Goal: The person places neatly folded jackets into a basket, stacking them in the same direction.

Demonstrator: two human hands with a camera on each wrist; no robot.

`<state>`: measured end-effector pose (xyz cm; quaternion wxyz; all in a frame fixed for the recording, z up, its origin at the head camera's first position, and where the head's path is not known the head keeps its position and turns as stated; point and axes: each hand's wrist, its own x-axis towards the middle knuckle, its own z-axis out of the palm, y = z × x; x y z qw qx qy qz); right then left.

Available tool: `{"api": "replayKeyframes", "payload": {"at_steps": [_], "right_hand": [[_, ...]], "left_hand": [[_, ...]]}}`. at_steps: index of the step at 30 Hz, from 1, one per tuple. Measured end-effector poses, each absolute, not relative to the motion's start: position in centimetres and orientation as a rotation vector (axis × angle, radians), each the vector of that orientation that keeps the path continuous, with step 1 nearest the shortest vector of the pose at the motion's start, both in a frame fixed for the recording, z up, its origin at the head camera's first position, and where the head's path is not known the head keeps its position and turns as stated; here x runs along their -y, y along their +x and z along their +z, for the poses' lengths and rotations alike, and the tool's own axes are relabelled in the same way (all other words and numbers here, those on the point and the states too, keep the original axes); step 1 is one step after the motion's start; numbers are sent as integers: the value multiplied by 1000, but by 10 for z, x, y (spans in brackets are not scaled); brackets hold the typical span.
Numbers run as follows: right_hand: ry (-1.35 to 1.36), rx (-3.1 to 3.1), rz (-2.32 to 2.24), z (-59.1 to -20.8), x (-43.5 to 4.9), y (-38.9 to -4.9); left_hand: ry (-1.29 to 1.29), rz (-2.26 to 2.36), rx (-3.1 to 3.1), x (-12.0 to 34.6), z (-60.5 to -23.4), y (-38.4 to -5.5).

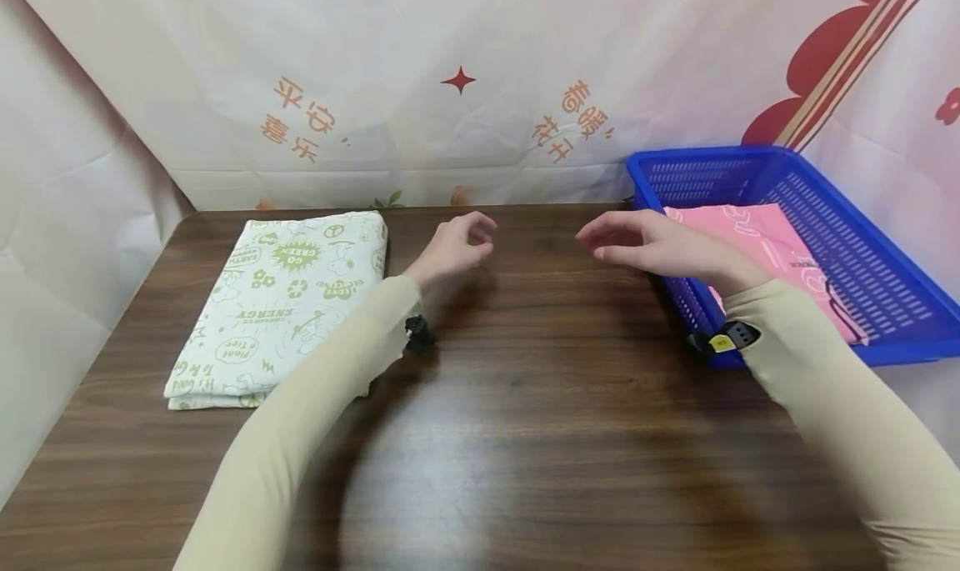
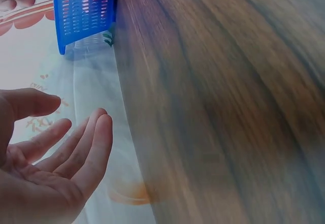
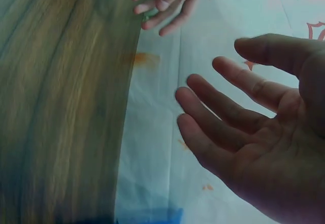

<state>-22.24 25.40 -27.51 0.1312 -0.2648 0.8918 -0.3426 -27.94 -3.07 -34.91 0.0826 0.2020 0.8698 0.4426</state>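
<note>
My left hand (image 1: 454, 247) hovers over the back of the table, its fingers loosely bent and holding nothing. To its left lies a folded white cloth (image 1: 292, 296) with green print. Facing it across a gap is my right hand (image 1: 660, 242), which also holds nothing and is raised beside the blue basket (image 1: 862, 212). A folded pink cloth (image 1: 765, 237) with white print lies inside the basket, partly hidden by my right wrist. Both wrist views show an empty palm, the left hand (image 2: 56, 168) and the right hand (image 3: 264, 117), with fingers spread and relaxed.
The dark wooden table (image 1: 510, 438) runs back to a pale printed curtain (image 1: 420, 137). More of this curtain hangs at the left and right sides. The basket stands at the table's right edge, with its rim raised above the tabletop.
</note>
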Motion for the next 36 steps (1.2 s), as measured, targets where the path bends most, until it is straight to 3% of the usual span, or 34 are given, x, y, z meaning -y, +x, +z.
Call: {"api": "replayKeyframes", "payload": {"at_steps": [10, 22, 36], "right_hand": [[-872, -2519, -1052, -300, -228, -224], [-867, -2455, -1101, -333, -199, -225], [-804, -2333, -1281, -368, -160, -231]], "left_hand": [[672, 1151, -2700, 58, -345, -271], [550, 1285, -2608, 82, -339, -261], [596, 1205, -2656, 116, -327, -246]]}}
